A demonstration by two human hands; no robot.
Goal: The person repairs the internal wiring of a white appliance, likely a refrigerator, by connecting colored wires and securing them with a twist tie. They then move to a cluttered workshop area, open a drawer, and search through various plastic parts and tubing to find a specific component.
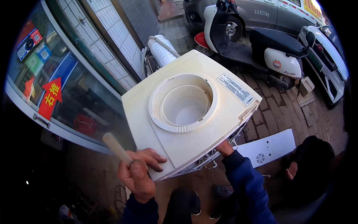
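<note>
A cream-coloured front-loading appliance body, seemingly a washing machine, stands tilted in front of me with its round opening facing up. My left hand is at its near left corner. The hand is wrapped round a pale, rounded handle, and some fingers rest on the casing. Whatever is at the handle's other end is hidden. My right hand reaches into the open near side of the machine, beside exposed metal parts and wires. Its fingers are hidden by the casing.
A white panel with a round vent lies to the right. Beside it is another person's hand. A dark meter lies near my feet. A glass door stands left. Beyond are a scooter, a van and a white car.
</note>
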